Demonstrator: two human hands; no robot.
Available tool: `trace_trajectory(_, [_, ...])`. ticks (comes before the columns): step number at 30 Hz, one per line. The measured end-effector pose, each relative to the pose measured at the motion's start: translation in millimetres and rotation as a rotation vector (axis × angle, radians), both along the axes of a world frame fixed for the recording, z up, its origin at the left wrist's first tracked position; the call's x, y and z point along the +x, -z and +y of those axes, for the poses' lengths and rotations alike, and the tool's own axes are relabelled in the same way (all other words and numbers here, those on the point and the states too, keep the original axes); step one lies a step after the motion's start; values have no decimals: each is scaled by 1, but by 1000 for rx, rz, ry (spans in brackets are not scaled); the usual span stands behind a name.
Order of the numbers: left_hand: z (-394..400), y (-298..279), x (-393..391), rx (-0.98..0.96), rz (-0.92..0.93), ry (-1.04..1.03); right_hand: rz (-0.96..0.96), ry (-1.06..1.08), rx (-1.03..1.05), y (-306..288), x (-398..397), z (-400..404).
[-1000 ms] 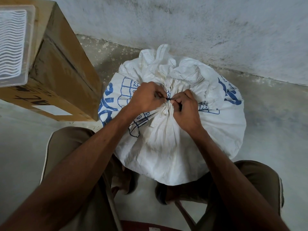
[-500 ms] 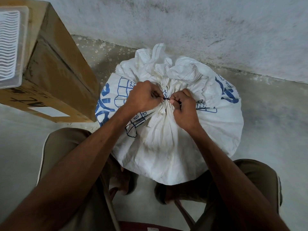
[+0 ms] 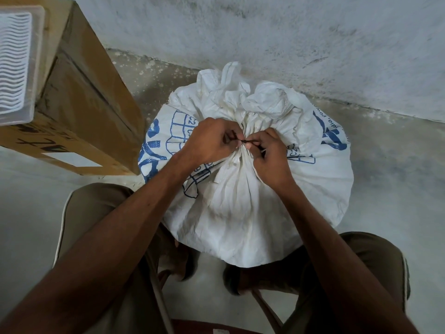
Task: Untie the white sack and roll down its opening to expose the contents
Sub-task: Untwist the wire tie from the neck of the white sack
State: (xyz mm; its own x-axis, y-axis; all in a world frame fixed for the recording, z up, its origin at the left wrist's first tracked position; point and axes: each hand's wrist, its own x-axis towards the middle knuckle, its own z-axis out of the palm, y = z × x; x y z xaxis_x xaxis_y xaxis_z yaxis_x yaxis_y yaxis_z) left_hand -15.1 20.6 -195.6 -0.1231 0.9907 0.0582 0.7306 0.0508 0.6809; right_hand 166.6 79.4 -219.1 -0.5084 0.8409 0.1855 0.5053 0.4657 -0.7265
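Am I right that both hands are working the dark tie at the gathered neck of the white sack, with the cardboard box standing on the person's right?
Not quite: in the head view the cardboard box stands on the person's left. The left hand and right hand do work the dark tie on the white sack.

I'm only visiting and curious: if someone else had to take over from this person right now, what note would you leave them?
Left hand and right hand: both pinch the dark tie at the gathered neck of the white sack.
Sack: upright on the floor between the person's knees, beside the cardboard box, near the wall.
Done: hands are on the knot.
Left: the neck is bunched shut; loosen the tie, open it and roll it down. Contents hidden.
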Motion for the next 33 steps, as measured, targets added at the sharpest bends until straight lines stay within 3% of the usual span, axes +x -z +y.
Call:
trace_trajectory(12, [2, 2, 7, 4, -20, -52, 80, 42, -41, -7, 1, -2])
trace_trajectory(21, [1, -1, 9, 77, 77, -1, 103, 48, -82, -8, 0, -1])
trace_trajectory(27, [3, -2, 15, 94, -3, -110, 119, 48, -97, -8, 0, -1])
trace_trajectory(33, [3, -3, 19, -9, -174, -254, 130, 60, -114, -8, 0, -2])
